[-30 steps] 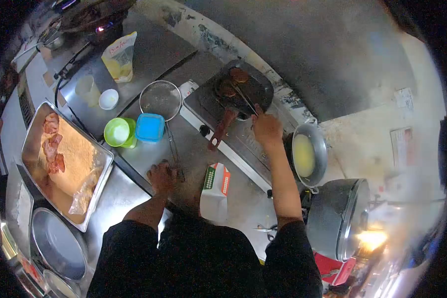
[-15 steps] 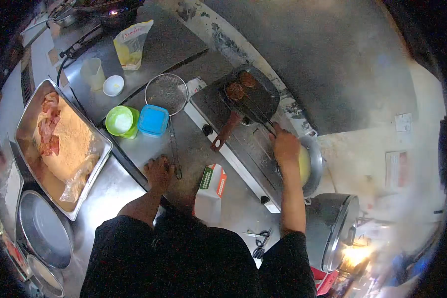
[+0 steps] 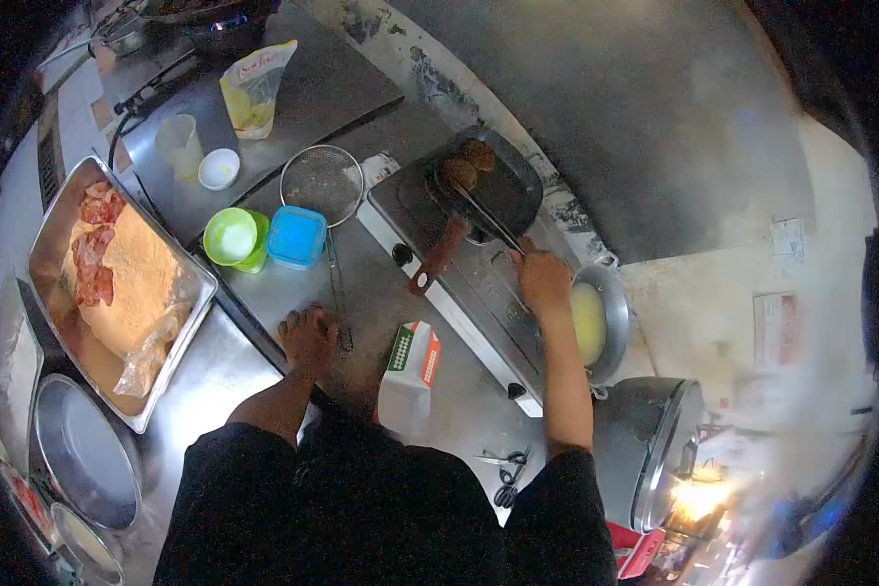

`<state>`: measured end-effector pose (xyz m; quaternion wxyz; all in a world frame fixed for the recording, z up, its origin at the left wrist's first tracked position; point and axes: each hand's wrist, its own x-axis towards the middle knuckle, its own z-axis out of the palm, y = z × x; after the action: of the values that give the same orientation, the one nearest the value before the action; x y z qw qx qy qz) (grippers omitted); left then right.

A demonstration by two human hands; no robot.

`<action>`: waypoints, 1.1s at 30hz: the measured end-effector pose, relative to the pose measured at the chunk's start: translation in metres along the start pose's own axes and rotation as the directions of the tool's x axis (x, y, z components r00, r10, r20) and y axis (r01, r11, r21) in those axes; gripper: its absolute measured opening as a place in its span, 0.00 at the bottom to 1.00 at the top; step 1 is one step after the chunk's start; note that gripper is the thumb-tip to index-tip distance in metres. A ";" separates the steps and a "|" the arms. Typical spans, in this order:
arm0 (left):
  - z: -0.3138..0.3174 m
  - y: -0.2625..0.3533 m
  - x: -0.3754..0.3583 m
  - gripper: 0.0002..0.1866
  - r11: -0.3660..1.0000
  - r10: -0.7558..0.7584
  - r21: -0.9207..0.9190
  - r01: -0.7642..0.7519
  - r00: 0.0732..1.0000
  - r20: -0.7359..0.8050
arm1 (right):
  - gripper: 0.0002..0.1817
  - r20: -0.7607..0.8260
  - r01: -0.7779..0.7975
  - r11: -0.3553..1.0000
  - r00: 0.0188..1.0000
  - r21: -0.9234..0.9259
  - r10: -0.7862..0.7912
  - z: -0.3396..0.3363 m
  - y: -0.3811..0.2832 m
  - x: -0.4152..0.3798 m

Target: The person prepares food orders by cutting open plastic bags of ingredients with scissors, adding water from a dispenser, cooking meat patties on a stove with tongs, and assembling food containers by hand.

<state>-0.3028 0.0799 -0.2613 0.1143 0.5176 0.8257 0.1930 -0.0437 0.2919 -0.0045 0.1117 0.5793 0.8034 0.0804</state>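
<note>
My right hand (image 3: 545, 280) is closed around a pair of dark tongs (image 3: 493, 217) and reaches over the portable stove (image 3: 493, 303). The tongs' tips meet the nearer of two brown round patties (image 3: 459, 174) in the square grill pan (image 3: 518, 190). The pan's brown handle (image 3: 439, 256) points toward me. My left hand (image 3: 308, 340) leans on the steel counter with its fingers spread, right beside the handle of a wire strainer (image 3: 322, 186). A blue-lidded container (image 3: 297, 234) and a green cup (image 3: 234, 237) with white contents stand just beyond it.
At left, a metal tray (image 3: 151, 415) holds orange-tan powder and raw meat strips (image 3: 95, 264). A carton box (image 3: 408, 376) and scissors (image 3: 507, 477) lie before me. A bowl with yellow contents (image 3: 588, 322) and a large pot (image 3: 645, 439) stand right. A pouch (image 3: 254, 93) stands farther back.
The tongs' arms have come closer together at the nearer patty, and the patties look paler brown. My left hand stays on the counter; the whole view has shifted slightly.
</note>
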 end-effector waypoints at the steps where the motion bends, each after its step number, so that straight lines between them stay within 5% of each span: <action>1: -0.016 0.006 0.002 0.20 1.000 0.003 -0.003 -0.003 1.000 -0.002 | 0.19 0.001 -0.016 0.994 1.000 0.108 0.016 0.005 0.006 0.000; 3: -0.048 0.023 0.013 0.19 0.981 -0.175 -0.026 0.192 0.934 0.311 | 0.18 -0.012 -0.045 0.978 0.999 0.205 0.049 0.019 0.026 0.002; 5: -0.032 0.014 0.008 0.19 0.989 -0.115 -0.065 0.133 0.967 0.227 | 0.17 -0.230 0.137 0.876 0.973 0.462 -0.030 0.039 0.047 0.007; 10: -0.015 0.002 0.004 0.18 0.993 -0.053 -0.096 0.065 0.990 0.128 | 0.18 -0.269 0.122 0.881 0.963 0.457 0.006 0.033 0.071 0.006; 12: -0.044 0.016 0.006 0.16 0.995 -0.071 -0.047 0.083 0.975 0.211 | 0.19 -0.252 0.124 0.884 0.968 0.451 -0.007 0.009 0.057 -0.001; 14: -0.016 0.006 0.003 0.15 0.997 -0.053 -0.058 0.058 0.994 0.091 | 0.20 -0.273 0.044 0.992 0.962 0.122 -0.009 -0.004 0.036 -0.013; 15: -0.001 0.001 0.000 0.13 0.997 -0.025 -0.072 0.022 0.999 -0.035 | 0.20 -0.268 0.039 0.991 0.964 0.125 -0.004 0.006 0.033 -0.010; 17: -0.025 0.009 0.001 0.13 0.993 -0.033 -0.118 0.031 0.999 -0.015 | 0.21 -0.167 -0.003 1.000 0.986 -0.018 0.000 0.024 0.030 0.002; 21: -0.008 0.003 0.004 0.12 0.997 -0.019 -0.075 0.025 0.997 0.069 | 0.21 -0.161 -0.011 1.000 0.987 -0.022 0.007 0.026 0.019 0.004; 25: -0.008 0.003 0.006 0.14 0.998 -0.053 -0.028 0.055 0.996 0.070 | 0.21 -0.175 0.060 0.974 0.984 0.220 -0.022 0.045 0.043 0.010; 27: -0.025 0.008 0.003 0.17 0.984 -0.075 -0.158 0.081 0.996 0.042 | 0.21 -0.161 0.042 0.966 0.987 0.257 0.000 0.039 0.038 0.012; 30: 0.062 -0.042 -0.007 0.19 0.982 0.178 -0.048 -0.185 0.977 -0.122 | 0.21 -0.213 0.074 0.989 0.976 0.127 -0.046 0.044 0.039 -0.001; 31: 0.037 -0.028 -0.007 0.18 0.982 0.159 -0.090 -0.168 0.982 -0.098 | 0.20 -0.281 0.126 0.992 0.953 0.030 -0.112 0.062 0.046 0.000; 33: 0.016 -0.009 -0.005 0.18 0.989 0.110 -0.100 -0.105 0.993 0.041 | 0.20 0.064 -0.034 0.999 0.997 -0.014 0.035 0.015 0.023 -0.005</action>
<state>-0.3018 0.0746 -0.2796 0.1481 0.5596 0.7833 0.2269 -0.0171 0.2945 -0.0126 0.1396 0.5946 0.7888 0.0689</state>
